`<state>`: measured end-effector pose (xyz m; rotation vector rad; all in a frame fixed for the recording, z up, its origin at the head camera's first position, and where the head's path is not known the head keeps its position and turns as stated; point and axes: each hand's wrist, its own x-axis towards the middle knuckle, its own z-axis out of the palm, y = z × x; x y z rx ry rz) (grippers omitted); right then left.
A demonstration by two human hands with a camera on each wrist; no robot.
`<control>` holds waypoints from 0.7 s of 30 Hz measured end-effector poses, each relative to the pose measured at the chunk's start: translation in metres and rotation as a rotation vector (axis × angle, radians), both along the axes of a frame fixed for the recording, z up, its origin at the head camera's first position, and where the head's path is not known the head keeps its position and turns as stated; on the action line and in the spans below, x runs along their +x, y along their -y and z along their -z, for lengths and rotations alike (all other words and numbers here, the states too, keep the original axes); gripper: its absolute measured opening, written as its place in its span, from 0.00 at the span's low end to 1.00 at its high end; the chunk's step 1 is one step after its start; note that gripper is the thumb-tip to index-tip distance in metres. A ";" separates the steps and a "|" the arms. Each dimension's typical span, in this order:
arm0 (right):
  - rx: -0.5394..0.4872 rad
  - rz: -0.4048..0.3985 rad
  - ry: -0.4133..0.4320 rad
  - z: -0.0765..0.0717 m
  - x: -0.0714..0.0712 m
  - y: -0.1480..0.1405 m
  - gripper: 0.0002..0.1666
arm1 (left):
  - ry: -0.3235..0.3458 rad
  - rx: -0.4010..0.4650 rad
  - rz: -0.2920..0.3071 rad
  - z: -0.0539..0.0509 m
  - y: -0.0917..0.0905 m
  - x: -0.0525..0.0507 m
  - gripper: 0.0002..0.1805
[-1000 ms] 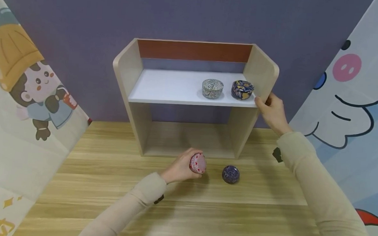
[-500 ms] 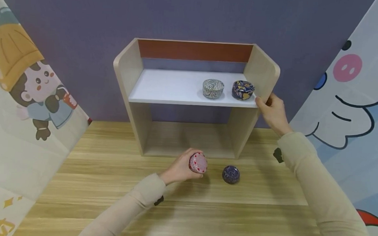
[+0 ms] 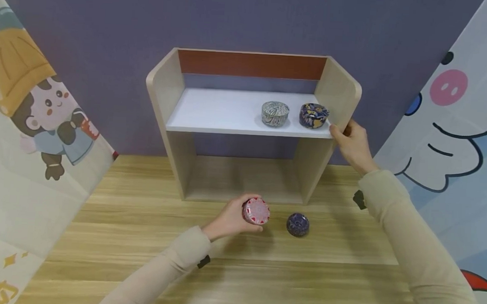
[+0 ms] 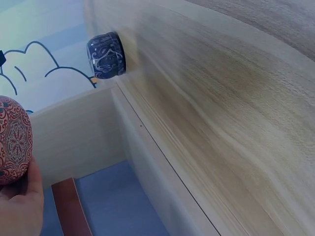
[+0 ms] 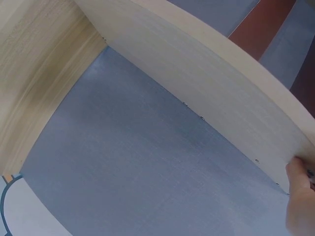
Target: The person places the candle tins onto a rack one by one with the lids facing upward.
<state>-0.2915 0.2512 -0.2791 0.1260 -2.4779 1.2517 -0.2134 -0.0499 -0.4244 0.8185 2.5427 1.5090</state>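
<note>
A round red-and-pink patterned tin [image 3: 257, 211] is held in my left hand [image 3: 231, 219], above the tabletop in front of the shelf. Its patterned base or lid [image 4: 16, 142] shows in the left wrist view. My right hand [image 3: 354, 146] grips the right side panel [image 3: 339, 92] of the small two-tier shelf [image 3: 212, 110], thumb at the front edge and fingers behind it. On the white upper board sit a grey-and-white tin [image 3: 275, 113] and a navy tin with yellow pattern [image 3: 313, 115]. A dark blue-purple tin [image 3: 297, 224] rests on the table, right of my left hand.
The shelf stands on a wood-grain table [image 3: 278, 282] against a blue-grey wall [image 3: 250, 19]. Its lower tier has a wooden floor [image 3: 242, 175]. Cartoon-printed panels [image 3: 434, 148] flank the table on both sides.
The red-and-pink tin has turned in my left hand, so its round face shows more fully to the head camera. My right hand keeps its place on the shelf.
</note>
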 end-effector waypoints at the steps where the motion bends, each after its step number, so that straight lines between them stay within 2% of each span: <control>1: 0.001 -0.001 0.004 0.000 0.000 0.000 0.30 | 0.005 0.005 -0.002 0.000 0.001 0.000 0.41; 6: -0.001 -0.002 0.016 -0.001 0.001 -0.001 0.31 | 0.031 0.030 -0.008 0.001 0.004 0.002 0.40; 15: -0.004 0.000 0.011 -0.001 0.000 0.000 0.31 | 0.033 0.014 -0.029 0.001 0.010 0.002 0.41; 21: -0.010 -0.001 0.010 0.000 -0.001 0.000 0.31 | 0.051 0.017 -0.032 -0.007 0.013 0.000 0.42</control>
